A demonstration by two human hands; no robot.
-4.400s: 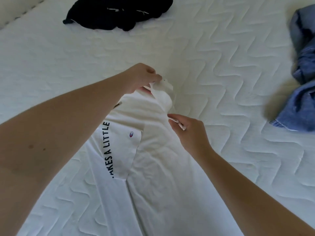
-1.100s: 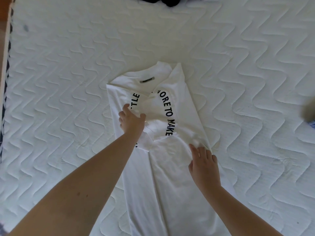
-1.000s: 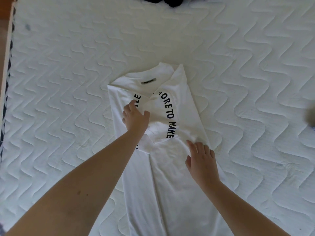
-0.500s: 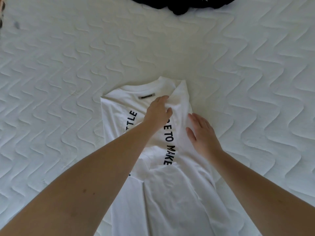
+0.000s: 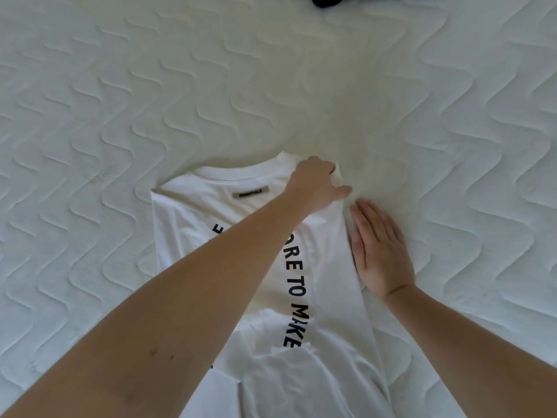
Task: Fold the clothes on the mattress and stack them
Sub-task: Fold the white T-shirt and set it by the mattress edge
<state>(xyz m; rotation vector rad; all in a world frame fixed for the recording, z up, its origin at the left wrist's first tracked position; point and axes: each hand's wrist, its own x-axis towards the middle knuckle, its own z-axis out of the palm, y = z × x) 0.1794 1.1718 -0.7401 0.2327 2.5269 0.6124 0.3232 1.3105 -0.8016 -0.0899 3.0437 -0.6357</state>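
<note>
A white T-shirt with black lettering lies flat on the white quilted mattress, its sides folded inward and its collar label facing up. My left hand reaches across to the shirt's top right corner and grips the folded fabric there. My right hand lies flat, fingers together, palm down against the shirt's right folded edge, partly on the mattress. My left forearm hides part of the lettering.
A black garment shows only as a sliver at the top edge. Bare quilted mattress surrounds the shirt on the left, far side and right.
Both hands moved up the shirt toward the collar. My left hand went from the middle to the top right corner and gripped it; my right hand slid to the right edge.
</note>
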